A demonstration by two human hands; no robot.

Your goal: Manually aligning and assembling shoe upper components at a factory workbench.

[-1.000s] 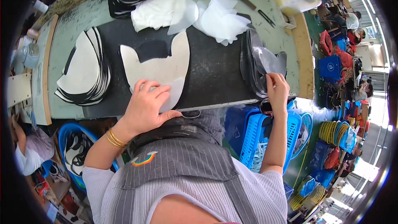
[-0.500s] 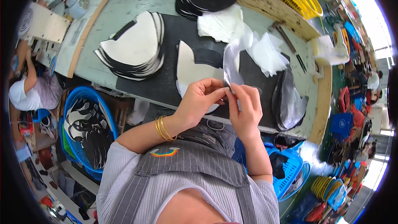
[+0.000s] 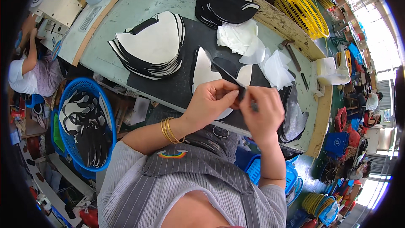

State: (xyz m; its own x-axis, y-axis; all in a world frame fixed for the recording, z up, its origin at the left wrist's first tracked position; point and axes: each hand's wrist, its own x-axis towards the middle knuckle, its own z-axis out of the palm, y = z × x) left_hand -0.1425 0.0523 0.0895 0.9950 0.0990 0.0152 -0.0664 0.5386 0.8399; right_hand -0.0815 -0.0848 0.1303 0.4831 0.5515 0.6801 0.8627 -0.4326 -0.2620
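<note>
A thin, dark grey sheet piece [image 3: 228,74] stands almost edge-on above the table. My left hand [image 3: 213,102] pinches its lower end between thumb and fingertips. Close beside it, my right hand [image 3: 263,114] has its fingers curled on the same end and is slightly blurred; a dark bit shows at its fingertips. Beneath the hands lies a cream cut panel [image 3: 203,69] with a black edge, partly covered by them. To the left is a stack of cream panels with black undersides [image 3: 152,38]. Shiny grey pieces [image 3: 292,116] are stacked right of my right hand.
Black cut pieces [image 3: 230,8] and white sheets [image 3: 237,37] lie at the back, with translucent white pieces [image 3: 276,69] to the right. A hammer [image 3: 292,55] rests near the wooden rim. A blue basket [image 3: 110,122] holds cut pieces at lower left. Another person [image 3: 31,74] sits far left.
The sheet piece has turned from showing its broad silvery face to nearly edge-on and dark. My right hand has shifted slightly right and down. The table appears shifted as the view moved.
</note>
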